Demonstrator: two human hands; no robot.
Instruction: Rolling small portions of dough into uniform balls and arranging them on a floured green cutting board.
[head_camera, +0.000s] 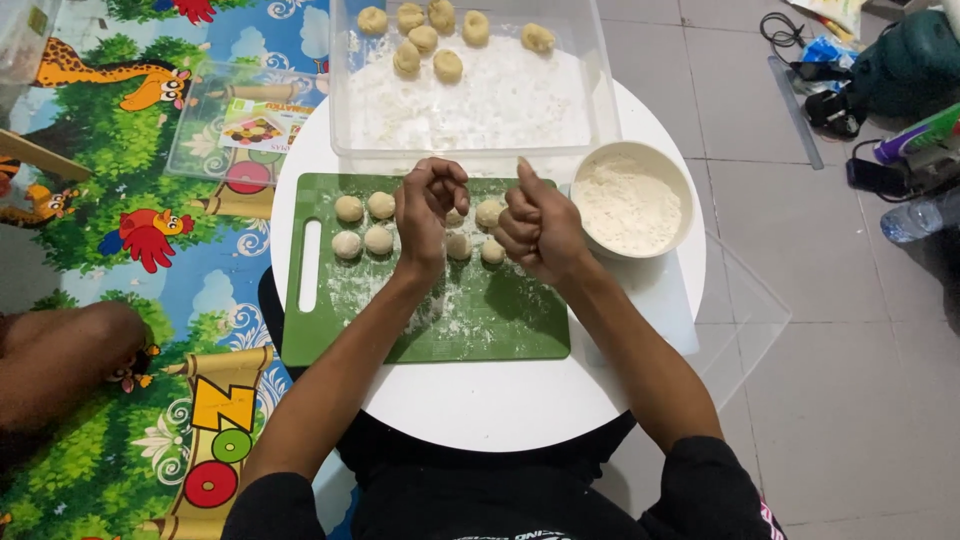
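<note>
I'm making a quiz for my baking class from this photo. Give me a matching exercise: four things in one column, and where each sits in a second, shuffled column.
Things:
1. ring-shaped dough pieces
2. round dough balls
3. bowl of flour
4. clear lid

Places:
A. on the colourful play mat, left of the table
B. in the clear floured tub
C. on the green cutting board
D. on the white table, right of the board

Pairs: 1-B, 2-C, 3-D, 4-A

Colourful flat box (262, 124) under clear lid, upper-left
</note>
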